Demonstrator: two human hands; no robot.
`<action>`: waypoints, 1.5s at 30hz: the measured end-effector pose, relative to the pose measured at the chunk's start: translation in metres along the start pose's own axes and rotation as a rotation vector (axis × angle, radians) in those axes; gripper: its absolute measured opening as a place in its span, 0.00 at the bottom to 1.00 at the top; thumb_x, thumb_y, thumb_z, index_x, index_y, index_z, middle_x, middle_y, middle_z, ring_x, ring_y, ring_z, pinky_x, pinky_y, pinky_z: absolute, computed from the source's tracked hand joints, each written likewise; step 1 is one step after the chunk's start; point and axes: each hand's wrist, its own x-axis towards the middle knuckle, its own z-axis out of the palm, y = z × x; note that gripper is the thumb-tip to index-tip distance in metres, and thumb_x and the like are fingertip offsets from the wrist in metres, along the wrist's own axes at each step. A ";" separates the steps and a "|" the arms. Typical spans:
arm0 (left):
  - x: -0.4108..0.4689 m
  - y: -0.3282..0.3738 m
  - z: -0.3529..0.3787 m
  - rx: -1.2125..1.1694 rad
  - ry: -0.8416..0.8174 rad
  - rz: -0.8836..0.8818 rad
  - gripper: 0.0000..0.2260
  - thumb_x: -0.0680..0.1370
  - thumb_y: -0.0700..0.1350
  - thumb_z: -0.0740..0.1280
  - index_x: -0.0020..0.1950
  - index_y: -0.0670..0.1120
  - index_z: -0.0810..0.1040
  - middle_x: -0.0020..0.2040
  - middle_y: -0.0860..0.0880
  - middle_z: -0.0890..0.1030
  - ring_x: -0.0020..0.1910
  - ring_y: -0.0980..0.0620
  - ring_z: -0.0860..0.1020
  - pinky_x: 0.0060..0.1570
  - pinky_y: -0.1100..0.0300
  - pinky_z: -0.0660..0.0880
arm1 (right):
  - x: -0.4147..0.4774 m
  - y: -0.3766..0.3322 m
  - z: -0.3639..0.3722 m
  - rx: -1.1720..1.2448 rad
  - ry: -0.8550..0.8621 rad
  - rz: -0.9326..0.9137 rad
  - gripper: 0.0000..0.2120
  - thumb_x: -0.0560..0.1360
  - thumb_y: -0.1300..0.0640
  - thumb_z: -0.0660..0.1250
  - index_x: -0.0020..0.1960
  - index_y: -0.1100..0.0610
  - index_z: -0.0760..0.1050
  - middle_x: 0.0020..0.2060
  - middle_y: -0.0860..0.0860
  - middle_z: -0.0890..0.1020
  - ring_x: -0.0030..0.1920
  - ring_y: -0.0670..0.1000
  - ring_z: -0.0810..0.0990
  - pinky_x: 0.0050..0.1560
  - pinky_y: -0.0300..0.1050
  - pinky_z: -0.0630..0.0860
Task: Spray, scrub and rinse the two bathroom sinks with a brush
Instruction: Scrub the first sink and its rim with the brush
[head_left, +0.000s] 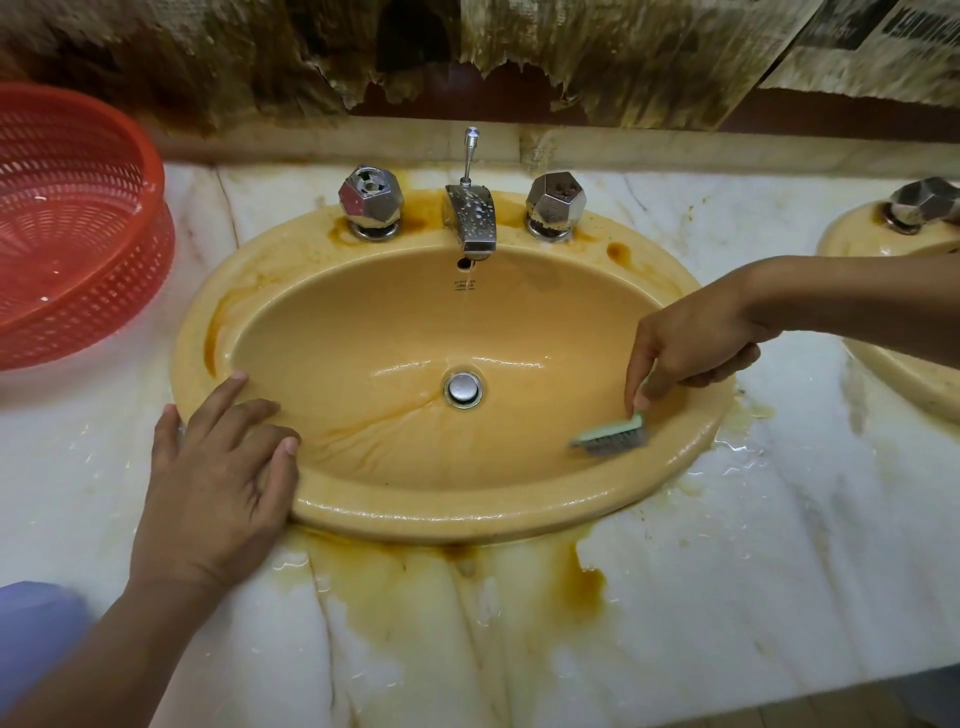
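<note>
A wet, yellow-orange oval sink (415, 512) fills the middle of the view, with rust-brown streaks running to its chrome drain (462, 388). My right hand (691, 345) grips a small green brush (613, 434), bristles down on the inner right wall of the bowl. My left hand (218, 467) lies flat with spread fingers on the sink's front-left rim. A second sink (893, 364) shows partly at the right edge, behind my right forearm.
A chrome faucet (470, 218) with two faceted knobs (370, 200) (556, 202) stands at the sink's back. A red plastic basket (78, 223) sits at the left on the wet, stained marble counter (727, 571). Torn, stained paper covers the wall behind.
</note>
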 end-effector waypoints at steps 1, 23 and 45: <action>0.000 0.000 0.000 0.005 0.000 0.004 0.21 0.81 0.54 0.54 0.49 0.48 0.85 0.61 0.48 0.81 0.78 0.46 0.64 0.73 0.33 0.56 | -0.002 -0.001 0.000 -0.010 0.004 0.003 0.07 0.79 0.49 0.69 0.53 0.43 0.85 0.24 0.49 0.66 0.24 0.51 0.61 0.26 0.38 0.58; 0.001 0.003 -0.003 -0.007 -0.002 0.006 0.20 0.79 0.56 0.56 0.48 0.47 0.85 0.60 0.48 0.81 0.77 0.45 0.66 0.74 0.34 0.56 | 0.090 -0.052 0.075 -0.205 0.392 -0.319 0.15 0.81 0.44 0.62 0.67 0.37 0.77 0.63 0.46 0.80 0.67 0.53 0.73 0.64 0.52 0.74; 0.000 0.004 -0.005 -0.027 -0.017 -0.009 0.19 0.79 0.52 0.55 0.48 0.48 0.85 0.61 0.47 0.80 0.78 0.45 0.65 0.75 0.34 0.55 | 0.062 -0.038 0.037 -0.069 0.010 -0.271 0.08 0.76 0.44 0.71 0.53 0.35 0.84 0.32 0.53 0.76 0.32 0.59 0.71 0.33 0.45 0.73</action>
